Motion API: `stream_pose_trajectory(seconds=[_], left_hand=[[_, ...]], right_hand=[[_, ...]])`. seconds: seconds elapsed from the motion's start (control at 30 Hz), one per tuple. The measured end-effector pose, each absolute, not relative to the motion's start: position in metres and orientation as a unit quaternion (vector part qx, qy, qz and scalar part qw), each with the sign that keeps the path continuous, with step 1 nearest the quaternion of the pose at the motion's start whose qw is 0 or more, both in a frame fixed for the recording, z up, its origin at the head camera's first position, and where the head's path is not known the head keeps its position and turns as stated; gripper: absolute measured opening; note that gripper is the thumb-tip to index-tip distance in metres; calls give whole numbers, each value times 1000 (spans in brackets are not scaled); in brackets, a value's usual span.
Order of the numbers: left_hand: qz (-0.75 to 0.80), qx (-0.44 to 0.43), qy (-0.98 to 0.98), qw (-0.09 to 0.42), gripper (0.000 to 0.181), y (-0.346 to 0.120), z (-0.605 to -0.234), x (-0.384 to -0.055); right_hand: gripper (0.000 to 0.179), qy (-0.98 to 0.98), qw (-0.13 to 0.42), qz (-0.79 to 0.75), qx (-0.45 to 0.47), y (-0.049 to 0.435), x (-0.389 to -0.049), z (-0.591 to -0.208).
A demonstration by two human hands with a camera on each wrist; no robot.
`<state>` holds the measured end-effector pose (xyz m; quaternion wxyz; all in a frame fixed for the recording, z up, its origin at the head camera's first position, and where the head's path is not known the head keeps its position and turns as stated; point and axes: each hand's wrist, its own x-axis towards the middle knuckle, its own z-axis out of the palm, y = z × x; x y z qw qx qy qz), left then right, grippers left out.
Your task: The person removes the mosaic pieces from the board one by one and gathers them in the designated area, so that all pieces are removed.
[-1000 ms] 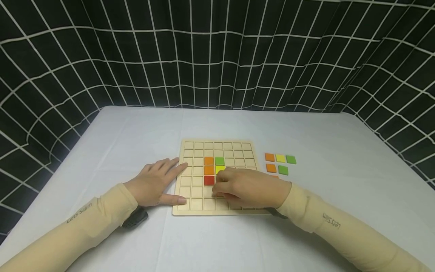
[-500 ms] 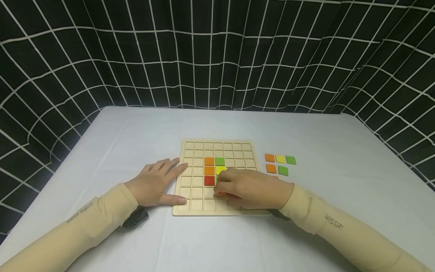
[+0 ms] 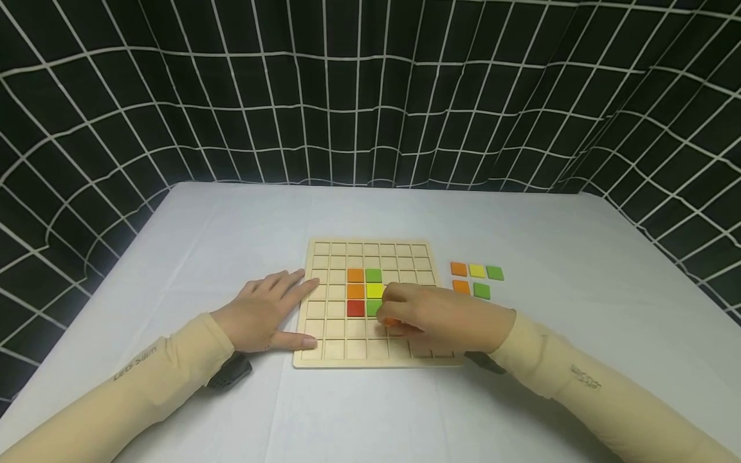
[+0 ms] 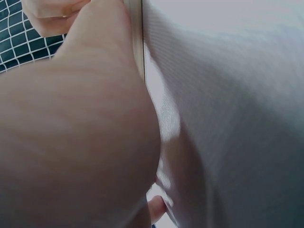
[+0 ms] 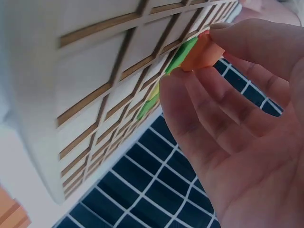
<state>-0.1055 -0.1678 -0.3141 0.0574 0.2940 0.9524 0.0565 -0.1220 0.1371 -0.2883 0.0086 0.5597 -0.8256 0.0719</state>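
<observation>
My left hand (image 3: 260,315) lies spread with fingertips and thumb on the left edge of a wooden grid board (image 3: 334,349). Between thumb and fingers, my right hand (image 3: 440,315) pinches an orange square tile (image 5: 203,53), tilted and close over the board. In the board's cells sit two orange tiles (image 3: 356,275) above a red tile (image 3: 356,308). The column beside them has a green tile (image 3: 373,276), a yellow tile (image 3: 374,290) and another green tile (image 3: 373,308). The right hand hides cells to the right of these.
Right of the board lie loose tiles: two orange ones (image 3: 458,269), a yellow one (image 3: 477,271) and two green ones (image 3: 494,273). A white cloth (image 3: 359,411) covers the table. Behind it hangs a black curtain (image 3: 370,90) with a white grid.
My right hand has shifted slightly right with the orange tile, uncovering the lower green tile on the board and covering a loose orange one. My left hand stays put.
</observation>
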Motion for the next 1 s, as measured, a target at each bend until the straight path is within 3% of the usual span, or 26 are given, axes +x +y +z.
stream_pose_trajectory(seconds=[0.6,1.0], left_hand=[[68,300,951,38,95,-171,-318,-106],[61,300,951,54,94,-169,-313,-106]], right_hand=[[22,-854,22,63,516,180,-130,-286],[28,-855,85,77,505,220,-145,-291]])
